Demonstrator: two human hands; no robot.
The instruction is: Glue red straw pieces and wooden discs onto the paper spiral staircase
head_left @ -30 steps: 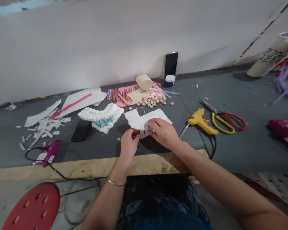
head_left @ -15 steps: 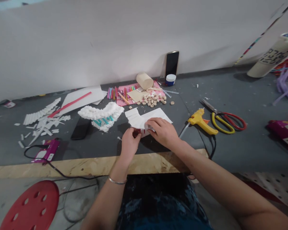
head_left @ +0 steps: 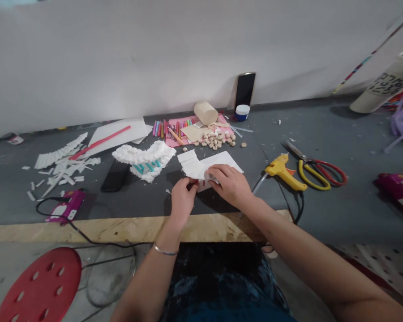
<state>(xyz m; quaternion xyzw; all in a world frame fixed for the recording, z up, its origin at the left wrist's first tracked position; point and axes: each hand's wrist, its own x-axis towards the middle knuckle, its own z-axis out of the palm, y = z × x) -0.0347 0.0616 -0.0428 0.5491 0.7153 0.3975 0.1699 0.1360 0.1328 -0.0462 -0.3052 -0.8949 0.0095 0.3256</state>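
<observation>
Both hands work close together over a white paper piece, near the table's front edge. My left hand pinches the near left edge of the paper, where a small red bit shows by the fingertips. Over the paper's near side, my right hand has its fingers curled and closed on it; what lies under them is partly hidden. A ridged white strip rests on the paper's left part. Just to the left stands a fluffy white shape with teal sticks in it.
A yellow glue gun and scissors lie to the right. Behind are beige pieces, crayons, a cardboard roll and an upright phone. White scraps and a corded purple box lie left.
The view has shifted slightly, so everything appears a little further right. Both hands stay at the paper, with hardly any change in their grip.
</observation>
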